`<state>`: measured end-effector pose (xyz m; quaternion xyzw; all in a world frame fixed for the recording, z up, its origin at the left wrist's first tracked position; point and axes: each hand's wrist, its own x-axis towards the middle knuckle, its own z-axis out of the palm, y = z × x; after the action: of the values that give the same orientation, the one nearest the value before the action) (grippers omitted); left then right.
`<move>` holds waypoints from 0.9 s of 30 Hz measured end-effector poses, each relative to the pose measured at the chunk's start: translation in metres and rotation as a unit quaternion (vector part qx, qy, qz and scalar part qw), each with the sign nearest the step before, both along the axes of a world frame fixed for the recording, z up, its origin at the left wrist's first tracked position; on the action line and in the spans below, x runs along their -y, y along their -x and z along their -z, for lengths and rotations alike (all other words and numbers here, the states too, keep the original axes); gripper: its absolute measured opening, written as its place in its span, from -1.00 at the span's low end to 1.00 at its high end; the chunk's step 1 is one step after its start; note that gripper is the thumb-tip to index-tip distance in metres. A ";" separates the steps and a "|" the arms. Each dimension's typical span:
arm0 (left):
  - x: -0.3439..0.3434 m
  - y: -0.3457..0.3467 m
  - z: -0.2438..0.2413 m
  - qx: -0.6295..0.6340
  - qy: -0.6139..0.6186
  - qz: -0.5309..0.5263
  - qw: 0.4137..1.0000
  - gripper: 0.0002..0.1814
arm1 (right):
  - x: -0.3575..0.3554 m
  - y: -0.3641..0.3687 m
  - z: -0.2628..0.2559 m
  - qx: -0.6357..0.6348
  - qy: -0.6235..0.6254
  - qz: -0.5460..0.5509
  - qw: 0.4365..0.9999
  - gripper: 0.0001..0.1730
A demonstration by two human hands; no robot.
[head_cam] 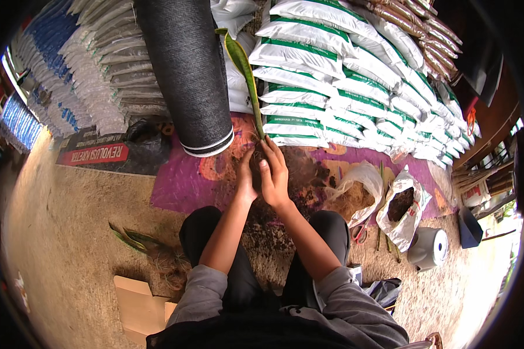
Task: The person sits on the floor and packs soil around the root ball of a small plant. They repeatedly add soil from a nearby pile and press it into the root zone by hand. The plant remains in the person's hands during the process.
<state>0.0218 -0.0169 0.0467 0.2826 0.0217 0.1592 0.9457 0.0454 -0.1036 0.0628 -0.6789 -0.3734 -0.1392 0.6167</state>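
Both of my hands are cupped around the fibrous root end of a snake plant leaf [249, 74], which has yellow edges and points away from me. My left hand [246, 176] is along the left side of the fibre, and my right hand [273, 174] lies along its right side, fingertips near the leaf's base. Dark soil and loose fibre are spread on the purple printed sheet [179, 187] under the hands. To the right, a clear plastic bag [371, 174] holds brown fibre, and beside it a white sack [408, 227] holds dark soil.
Stacked white-and-green sacks [297, 78] rise ahead. A roll of black netting [187, 78] stands front left. Snake plant leaves with roots [133, 240] and a cardboard box [135, 305] lie left. Red-handled scissors [359, 234] and an upturned grey-white pot [428, 248] are right.
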 end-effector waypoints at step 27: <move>0.022 0.022 -0.019 -0.087 0.013 0.004 0.996 -0.56 | 0.039 0.011 -0.024 0.065 0.181 0.103 0.976 -0.48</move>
<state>0.0002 -0.0385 0.0652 0.2833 0.1052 0.1297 0.9444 0.0347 -0.1431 0.0863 -0.8034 -0.3599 -0.1754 0.4408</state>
